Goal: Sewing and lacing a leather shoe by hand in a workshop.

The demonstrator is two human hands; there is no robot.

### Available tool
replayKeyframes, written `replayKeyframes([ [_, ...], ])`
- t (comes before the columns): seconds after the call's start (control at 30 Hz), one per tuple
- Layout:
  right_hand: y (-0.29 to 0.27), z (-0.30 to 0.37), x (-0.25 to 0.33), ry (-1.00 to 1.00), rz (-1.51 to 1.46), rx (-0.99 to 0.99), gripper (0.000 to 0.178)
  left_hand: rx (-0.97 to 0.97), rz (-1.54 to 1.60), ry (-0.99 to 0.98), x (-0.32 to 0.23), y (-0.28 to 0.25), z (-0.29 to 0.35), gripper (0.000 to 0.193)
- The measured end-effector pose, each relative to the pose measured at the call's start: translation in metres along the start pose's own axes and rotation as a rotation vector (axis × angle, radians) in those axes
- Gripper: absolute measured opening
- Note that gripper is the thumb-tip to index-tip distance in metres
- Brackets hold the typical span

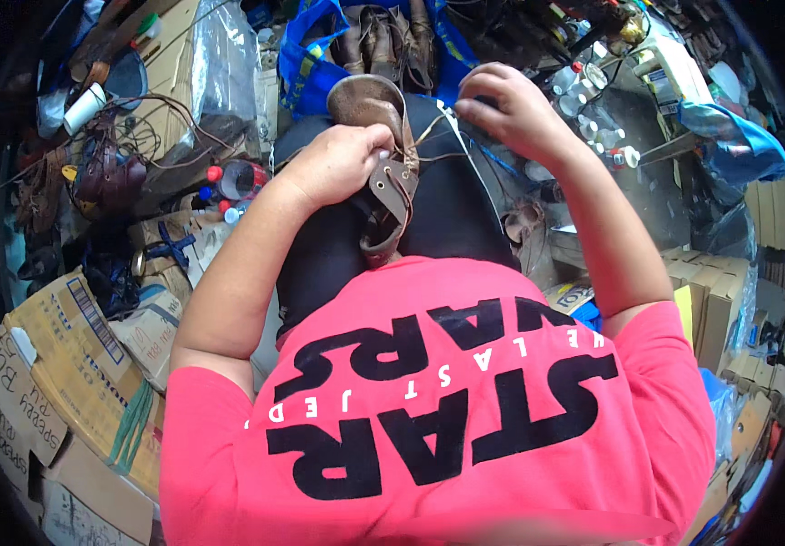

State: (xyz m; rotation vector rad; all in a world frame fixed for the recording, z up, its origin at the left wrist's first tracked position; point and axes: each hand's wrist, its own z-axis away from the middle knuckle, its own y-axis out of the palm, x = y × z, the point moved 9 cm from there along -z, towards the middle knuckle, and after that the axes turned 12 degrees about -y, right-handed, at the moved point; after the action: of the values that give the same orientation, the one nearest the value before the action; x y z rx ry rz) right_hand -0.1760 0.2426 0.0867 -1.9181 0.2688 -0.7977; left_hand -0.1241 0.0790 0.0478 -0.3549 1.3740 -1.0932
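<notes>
A brown leather shoe (376,118) lies across my lap on my dark trousers, sole end pointing away from me. My left hand (338,162) grips the shoe at its eyelet flap, fingers curled round the leather. My right hand (506,107) is raised to the right of the shoe, fingertips pinched on a thin brown lace (440,127) that runs taut back to the eyelets. My red printed shirt fills the lower part of the view.
A blue bag (306,64) holding several brown shoes sits just beyond my knees. Cardboard boxes (74,355) pile up at the lower left, with more brown shoes (106,173) and small bottles (229,182) above them. Bottles and clutter crowd a dark surface (634,118) at the upper right.
</notes>
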Motion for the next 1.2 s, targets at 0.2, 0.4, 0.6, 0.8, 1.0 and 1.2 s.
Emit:
replayKeyframes([
  [0.2, 0.041, -0.014, 0.067, -0.283, 0.212, 0.368, 0.007, -0.051, 0.006, 0.134, -0.009, -0.003, 0.003, 0.015],
  [0.4, 0.05, 0.009, 0.03, -0.289, 0.109, 0.278, 0.006, -0.256, -0.288, 0.204, 0.014, -0.015, 0.042, 0.016],
  [0.6, 0.013, 0.078, -0.065, 0.666, -0.516, 0.047, 0.014, -0.416, 0.181, -0.182, 0.072, -0.086, 0.108, 0.007],
  [0.8, 0.005, -0.023, 0.02, 0.161, -1.635, -0.538, 0.023, -0.229, 1.171, 0.295, -0.033, -0.092, 0.072, 0.006],
  [1.0, 0.031, 0.024, 0.05, 0.0, -0.646, 0.114, 0.018, -0.136, 0.091, 0.223, -0.034, -0.039, 0.089, 0.014],
  [1.2, -0.069, 0.252, -0.157, 0.819, 0.189, 0.088, 0.034, -1.14, -0.335, -0.592, 0.109, -0.281, 0.26, 0.025],
])
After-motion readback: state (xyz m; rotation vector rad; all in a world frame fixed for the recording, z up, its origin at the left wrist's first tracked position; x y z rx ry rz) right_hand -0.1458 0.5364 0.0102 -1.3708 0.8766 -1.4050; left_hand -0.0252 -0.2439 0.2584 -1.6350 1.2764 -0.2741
